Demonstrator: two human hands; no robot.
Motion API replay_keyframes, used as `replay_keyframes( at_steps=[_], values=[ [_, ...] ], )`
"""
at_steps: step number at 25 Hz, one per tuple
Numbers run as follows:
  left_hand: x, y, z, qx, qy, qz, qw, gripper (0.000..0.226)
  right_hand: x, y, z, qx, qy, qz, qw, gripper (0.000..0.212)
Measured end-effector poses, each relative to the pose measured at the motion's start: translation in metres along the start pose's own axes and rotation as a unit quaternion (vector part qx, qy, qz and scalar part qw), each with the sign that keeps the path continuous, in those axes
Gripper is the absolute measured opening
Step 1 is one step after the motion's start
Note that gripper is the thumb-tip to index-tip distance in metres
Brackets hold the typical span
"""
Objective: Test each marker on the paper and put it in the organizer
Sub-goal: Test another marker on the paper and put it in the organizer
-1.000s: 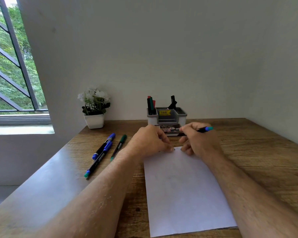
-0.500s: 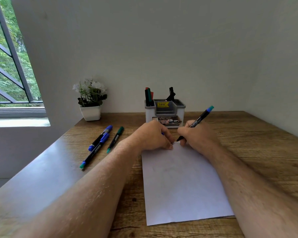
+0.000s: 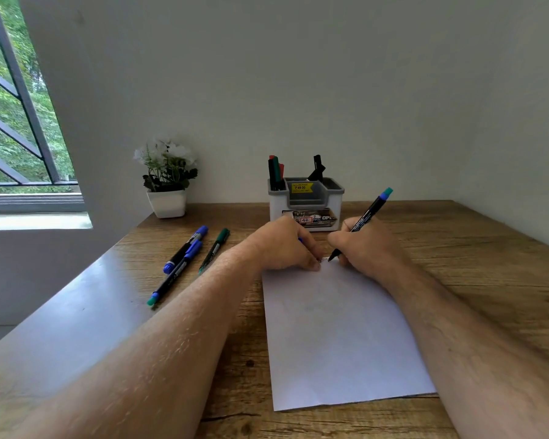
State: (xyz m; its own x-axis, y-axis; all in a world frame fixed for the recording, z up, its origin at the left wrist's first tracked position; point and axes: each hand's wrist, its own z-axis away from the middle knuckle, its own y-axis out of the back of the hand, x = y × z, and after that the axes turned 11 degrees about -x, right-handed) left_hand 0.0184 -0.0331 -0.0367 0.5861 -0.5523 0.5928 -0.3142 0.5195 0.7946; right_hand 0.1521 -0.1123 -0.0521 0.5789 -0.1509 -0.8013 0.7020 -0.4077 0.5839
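So compared with a second ago, the marker (image 3: 363, 218) in the right hand (image 3: 365, 245) has swung up from lying almost flat to standing tilted, blue-teal end up toward the right, and its tip is now down at the top edge of the paper (image 3: 339, 337). The right hand has its fingers curled round the barrel in a normal writing grip.

The left hand (image 3: 282, 245) sits at the same top edge, just beside the tip, fingers curled down with the fingertips on the sheet. There's a bit of blue peeking out from under the fingers, probably the cap, but honestly can't tell for sure.

The paper lies flat on the wooden table (image 3: 488, 264), long side running away from the camera. Just behind both hands is the grey-and-white organizer (image 3: 306, 201), with a few markers standing in it: red and green ones in the left compartment, a black one at the back.

Off to the left on the table are three more markers: a blue marker (image 3: 186, 248), a blue-and-teal marker (image 3: 175, 274) touching it, and a green marker (image 3: 214, 250) near them. A small white flower pot (image 3: 167, 202) stands against the wall.
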Motion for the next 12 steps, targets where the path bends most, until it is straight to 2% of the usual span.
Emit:
replay_keyframes(
  at_steps=[7,12],
  values=[
    [-0.0021,0.0003,-0.0001,-0.01,0.0,0.017,1.0,0.018,0.0014,-0.0016,-0.0007,0.019,0.001,-0.003,1.0,0.019],
    [-0.0019,0.0003,-0.0011,-0.011,0.002,0.019,1.0,0.018,0.001,-0.0032,-0.001,-0.002,0.002,0.014,1.0,0.016]
  ],
)
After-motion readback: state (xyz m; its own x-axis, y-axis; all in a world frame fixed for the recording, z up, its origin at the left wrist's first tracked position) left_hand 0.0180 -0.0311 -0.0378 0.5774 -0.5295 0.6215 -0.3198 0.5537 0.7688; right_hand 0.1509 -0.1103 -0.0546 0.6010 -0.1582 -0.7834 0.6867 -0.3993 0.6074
